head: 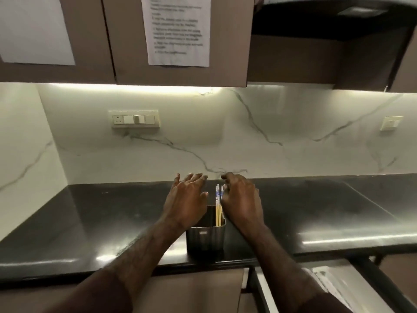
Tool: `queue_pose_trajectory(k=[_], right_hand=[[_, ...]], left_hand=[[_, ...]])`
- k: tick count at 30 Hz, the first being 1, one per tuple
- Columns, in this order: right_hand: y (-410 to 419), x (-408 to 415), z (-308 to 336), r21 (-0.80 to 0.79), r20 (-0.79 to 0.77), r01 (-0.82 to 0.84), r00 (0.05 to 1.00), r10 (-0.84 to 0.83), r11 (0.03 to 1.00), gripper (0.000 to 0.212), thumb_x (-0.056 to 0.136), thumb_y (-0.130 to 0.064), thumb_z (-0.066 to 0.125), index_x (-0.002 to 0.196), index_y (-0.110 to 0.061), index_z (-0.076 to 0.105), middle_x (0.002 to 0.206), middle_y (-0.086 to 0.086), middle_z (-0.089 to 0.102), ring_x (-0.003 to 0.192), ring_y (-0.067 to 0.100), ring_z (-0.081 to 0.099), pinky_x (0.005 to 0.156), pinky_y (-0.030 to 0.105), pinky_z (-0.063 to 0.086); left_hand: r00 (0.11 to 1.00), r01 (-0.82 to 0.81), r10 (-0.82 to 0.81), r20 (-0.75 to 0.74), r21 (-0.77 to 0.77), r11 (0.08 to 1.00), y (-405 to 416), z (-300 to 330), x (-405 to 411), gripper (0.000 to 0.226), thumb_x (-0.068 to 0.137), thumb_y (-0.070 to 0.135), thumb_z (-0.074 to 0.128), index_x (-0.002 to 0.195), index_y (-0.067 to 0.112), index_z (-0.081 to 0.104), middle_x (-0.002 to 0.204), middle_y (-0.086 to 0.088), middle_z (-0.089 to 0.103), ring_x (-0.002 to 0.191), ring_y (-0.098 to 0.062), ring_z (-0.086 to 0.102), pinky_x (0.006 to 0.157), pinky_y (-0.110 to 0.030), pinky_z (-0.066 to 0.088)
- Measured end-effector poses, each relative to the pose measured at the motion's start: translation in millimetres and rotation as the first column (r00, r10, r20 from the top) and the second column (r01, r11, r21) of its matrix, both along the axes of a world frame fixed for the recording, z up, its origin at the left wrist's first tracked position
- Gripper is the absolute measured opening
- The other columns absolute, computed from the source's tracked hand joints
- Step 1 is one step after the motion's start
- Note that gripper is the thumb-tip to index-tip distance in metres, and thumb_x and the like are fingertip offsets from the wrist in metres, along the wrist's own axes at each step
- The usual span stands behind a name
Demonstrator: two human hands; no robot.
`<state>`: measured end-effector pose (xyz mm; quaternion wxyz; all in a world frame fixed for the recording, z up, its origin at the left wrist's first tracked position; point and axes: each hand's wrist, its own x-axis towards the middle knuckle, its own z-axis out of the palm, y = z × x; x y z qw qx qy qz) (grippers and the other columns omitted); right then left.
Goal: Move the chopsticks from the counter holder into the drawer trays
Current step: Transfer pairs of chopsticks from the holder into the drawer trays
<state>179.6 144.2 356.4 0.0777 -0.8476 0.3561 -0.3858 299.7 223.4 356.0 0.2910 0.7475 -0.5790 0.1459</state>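
A dark square holder (205,241) stands near the front edge of the black counter (101,222). Several yellow chopsticks (218,206) with white-and-blue tops stand upright in its right side. My left hand (186,199) hovers over the holder's left side, fingers spread, holding nothing. My right hand (242,199) is just right of the chopsticks, fingers curled toward their tops. Whether its fingertips touch them is unclear. An open drawer (334,288) shows at the lower right, its contents blurred.
A marble backsplash (248,143) rises behind the counter, with a switch plate (134,119) on the left and another (391,123) on the right. Brown wall cabinets (180,71) with taped paper sheets hang overhead. A range hood (338,16) is at the top right.
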Motion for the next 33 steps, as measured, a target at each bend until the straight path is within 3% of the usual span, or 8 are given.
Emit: queue_pose_trajectory(k=[8,19,26,33], right_hand=[[-20,69,-27,0.036,-0.064,-0.005,0.998,0.007,0.999,0.031,0.093,-0.016,0.056,0.124,-0.017,0.062,0.119,0.004,0.069,0.105,0.021,0.066,0.089,0.036,0.051],[-105,111,-70,0.169,-0.130,-0.033,0.990,0.055,0.985,0.030,0.095,-0.024,0.059,0.125,-0.021,0.061,0.112,-0.001,0.070,0.093,0.008,0.067,0.080,0.025,0.058],[-138,122,-103,0.250,-0.201,0.036,0.979,0.016,0.967,0.027,0.094,-0.026,0.060,0.120,-0.022,0.063,0.108,-0.002,0.070,0.089,0.009,0.069,0.076,0.029,0.060],[-147,126,-129,0.343,-0.256,0.127,0.966,-0.037,0.931,0.023,0.094,-0.019,0.056,0.116,-0.020,0.064,0.109,0.001,0.070,0.094,0.017,0.069,0.081,0.037,0.058]], left_hand=[[0.999,0.004,-0.003,-0.049,0.028,1.000,-21,-33,66,0.052,0.092,0.023,0.058,0.142,0.014,0.046,0.149,-0.002,0.045,0.141,-0.016,0.036,0.121,-0.042,0.011],[0.994,-0.010,0.021,-0.103,0.112,0.994,-109,-75,127,0.055,0.093,0.027,0.057,0.145,0.017,0.041,0.151,-0.002,0.042,0.143,-0.017,0.034,0.120,-0.040,0.010],[0.984,0.010,0.028,-0.175,0.216,0.976,-149,-119,139,0.057,0.095,0.034,0.054,0.147,0.023,0.035,0.153,0.002,0.039,0.143,-0.014,0.030,0.120,-0.037,0.009],[0.974,0.084,-0.014,-0.225,0.306,0.948,-176,-150,142,0.058,0.093,0.035,0.054,0.147,0.024,0.035,0.151,0.002,0.043,0.143,-0.015,0.031,0.120,-0.036,0.007]])
